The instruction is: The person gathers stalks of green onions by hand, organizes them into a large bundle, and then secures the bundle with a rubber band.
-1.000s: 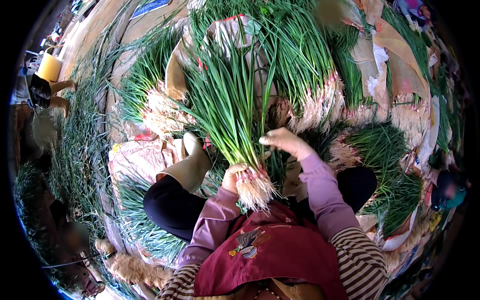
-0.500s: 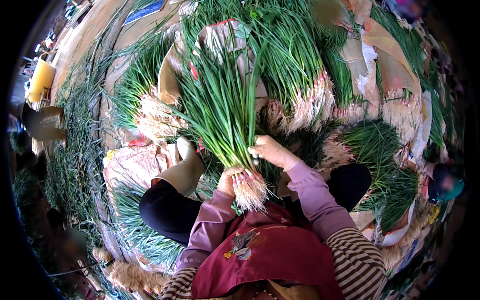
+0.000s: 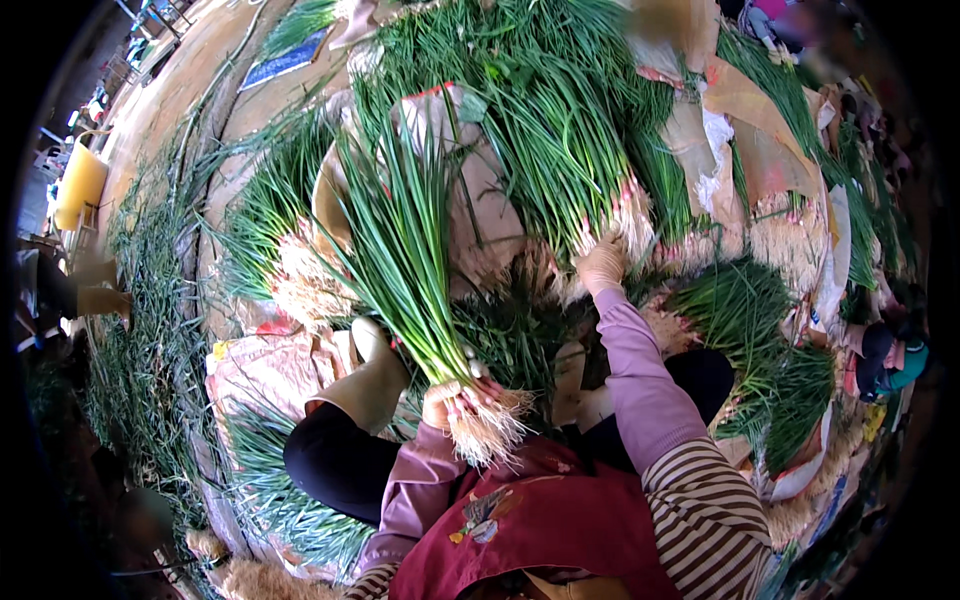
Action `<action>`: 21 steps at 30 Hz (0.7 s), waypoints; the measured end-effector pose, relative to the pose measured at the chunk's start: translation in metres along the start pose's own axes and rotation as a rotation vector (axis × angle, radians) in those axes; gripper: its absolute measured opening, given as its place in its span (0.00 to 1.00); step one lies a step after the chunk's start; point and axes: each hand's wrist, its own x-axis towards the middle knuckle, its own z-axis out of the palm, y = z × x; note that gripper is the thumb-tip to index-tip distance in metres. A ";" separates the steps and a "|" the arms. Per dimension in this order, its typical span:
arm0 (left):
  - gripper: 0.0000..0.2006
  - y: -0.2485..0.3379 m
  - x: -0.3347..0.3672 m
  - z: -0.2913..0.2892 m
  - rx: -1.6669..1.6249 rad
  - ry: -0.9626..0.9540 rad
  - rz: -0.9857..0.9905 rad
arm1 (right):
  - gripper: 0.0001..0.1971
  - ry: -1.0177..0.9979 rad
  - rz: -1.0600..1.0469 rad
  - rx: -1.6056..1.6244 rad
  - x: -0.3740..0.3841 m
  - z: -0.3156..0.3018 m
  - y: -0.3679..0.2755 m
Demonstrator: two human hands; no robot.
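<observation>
Low in front of me, my left hand [image 3: 443,402] is closed round the white lower stems of a bunch of spring onions [image 3: 420,290]. The long green leaves fan away up and left, and the pale roots hang over my apron. My right hand [image 3: 601,264], arm stretched forward, is at the root end of a big heap of spring onions [image 3: 560,140]. Its fingers are curled and pinch at the stem bases there; the fingertips are partly hidden among the roots.
Another spring onion pile [image 3: 300,265] lies to the left and a further one [image 3: 740,300] to the right. A folded pinkish sack [image 3: 275,375] lies beside my left boot [image 3: 370,365]. Loose green leaves [image 3: 150,350] cover the far-left ground. People sit at the right edge.
My right hand has left the held bunch and reached forward right to the heap. The bunch in my left hand has come slightly lower and left, its leaves tilting further left.
</observation>
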 end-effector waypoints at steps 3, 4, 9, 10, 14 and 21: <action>0.29 0.007 -0.003 0.001 -0.009 0.100 -0.054 | 0.48 -0.119 0.073 0.257 0.026 -0.008 0.004; 0.29 0.004 0.000 0.007 -0.114 0.077 0.081 | 0.45 -0.181 0.015 0.482 0.036 -0.010 0.009; 0.23 0.022 0.002 0.034 -0.111 -0.045 0.249 | 0.31 -0.242 -0.418 0.945 -0.003 -0.103 -0.038; 0.22 0.024 0.001 0.033 -0.081 -0.071 0.288 | 0.30 -0.260 -0.408 0.984 -0.024 -0.124 -0.052; 0.24 0.028 0.006 0.042 -0.018 -0.061 0.225 | 0.39 -0.515 -0.371 0.928 -0.033 -0.101 -0.045; 0.29 0.024 -0.004 0.018 -0.126 -0.039 0.162 | 0.12 -0.452 0.201 1.447 0.002 -0.049 0.009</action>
